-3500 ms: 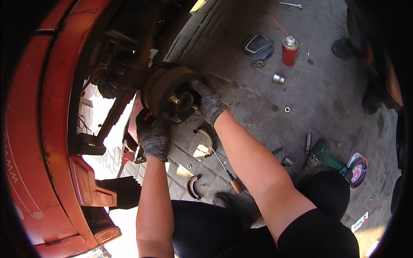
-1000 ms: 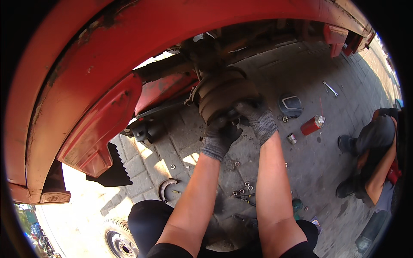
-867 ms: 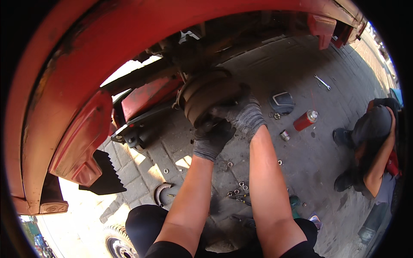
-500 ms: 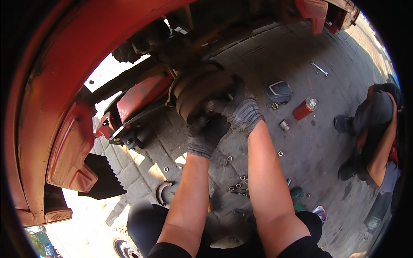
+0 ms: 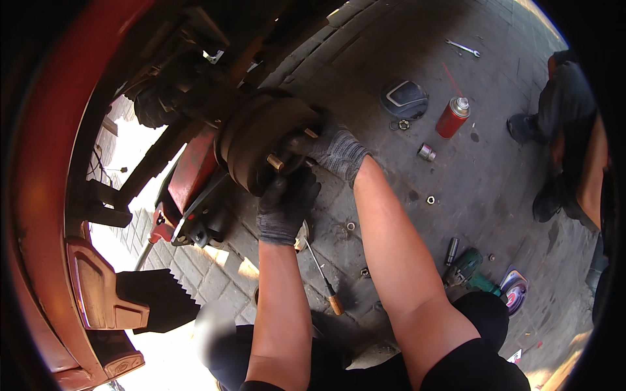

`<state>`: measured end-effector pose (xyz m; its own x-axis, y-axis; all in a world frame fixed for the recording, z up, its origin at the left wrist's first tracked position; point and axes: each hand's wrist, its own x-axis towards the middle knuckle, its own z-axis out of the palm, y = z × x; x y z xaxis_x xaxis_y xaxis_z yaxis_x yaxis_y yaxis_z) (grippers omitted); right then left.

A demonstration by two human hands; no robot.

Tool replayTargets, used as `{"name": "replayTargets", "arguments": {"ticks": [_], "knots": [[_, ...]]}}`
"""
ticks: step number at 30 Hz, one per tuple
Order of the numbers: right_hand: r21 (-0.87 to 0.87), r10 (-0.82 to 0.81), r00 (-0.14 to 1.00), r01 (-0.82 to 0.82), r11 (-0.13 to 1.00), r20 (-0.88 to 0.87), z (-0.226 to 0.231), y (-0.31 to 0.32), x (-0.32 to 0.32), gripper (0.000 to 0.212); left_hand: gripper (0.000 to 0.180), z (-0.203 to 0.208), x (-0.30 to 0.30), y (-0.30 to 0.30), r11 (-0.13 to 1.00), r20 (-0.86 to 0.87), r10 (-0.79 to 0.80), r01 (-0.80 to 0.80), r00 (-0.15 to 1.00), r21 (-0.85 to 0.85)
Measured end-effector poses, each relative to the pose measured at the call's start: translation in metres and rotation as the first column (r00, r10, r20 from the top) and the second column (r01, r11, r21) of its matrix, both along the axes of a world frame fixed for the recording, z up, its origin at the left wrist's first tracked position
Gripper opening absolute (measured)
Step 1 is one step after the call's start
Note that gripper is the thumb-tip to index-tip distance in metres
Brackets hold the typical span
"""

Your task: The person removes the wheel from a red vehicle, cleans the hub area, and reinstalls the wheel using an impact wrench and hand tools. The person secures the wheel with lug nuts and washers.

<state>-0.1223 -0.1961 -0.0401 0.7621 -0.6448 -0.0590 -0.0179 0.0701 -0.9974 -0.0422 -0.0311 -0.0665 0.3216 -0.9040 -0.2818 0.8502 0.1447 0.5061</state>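
A dark, rusty brake drum (image 5: 242, 140) with short wheel studs is on the axle under the red vehicle. My left hand (image 5: 287, 203), in a grey and black knit glove, is at the drum's lower front edge, fingers curled against it beside a brassy stud (image 5: 276, 161). My right hand (image 5: 339, 153), gloved alike, grips the right side of the drum's face near a second stud (image 5: 311, 133). Deep shade hides most fingertips of both hands.
A red spray can (image 5: 452, 118), a dark cap-like cover (image 5: 404, 99), a socket (image 5: 426, 152) and a wrench (image 5: 463, 48) lie to the right. Nearer are a screwdriver (image 5: 331, 293), nuts and a green power tool (image 5: 467, 268). A red jack (image 5: 193, 171) stands left; another person (image 5: 566, 124) crouches right.
The view has shifted, so the ground tools sit differently in it. Both hands stay at the drum; its face and two studs now show more plainly. The screwdriver has come into sight.
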Motion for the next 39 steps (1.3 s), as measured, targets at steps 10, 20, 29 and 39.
{"name": "replayTargets", "arguments": {"ticks": [10,20,29,39], "knots": [[-0.226,-0.108,0.986,0.077,0.971,-0.131,0.009,0.008,0.001,0.101,0.067,0.001,-0.002,-0.009,0.993,0.032,0.006,-0.002,0.999,-0.122],[-0.178,-0.043,0.997,0.032,0.983,-0.059,0.015,0.0,0.001,0.104,0.068,-0.002,0.002,-0.003,1.0,0.042,-0.003,0.004,0.999,-0.009],[0.39,-0.216,0.91,0.067,0.918,0.354,-0.041,-0.007,0.033,0.074,0.076,0.051,0.017,-0.013,0.603,0.796,0.594,-0.719,0.117,-0.344],[0.749,-0.574,0.779,0.219,0.625,0.251,-0.046,0.001,0.068,0.037,0.047,0.099,0.051,-0.052,0.874,0.792,-0.184,-0.466,-0.582,-0.139]]}}
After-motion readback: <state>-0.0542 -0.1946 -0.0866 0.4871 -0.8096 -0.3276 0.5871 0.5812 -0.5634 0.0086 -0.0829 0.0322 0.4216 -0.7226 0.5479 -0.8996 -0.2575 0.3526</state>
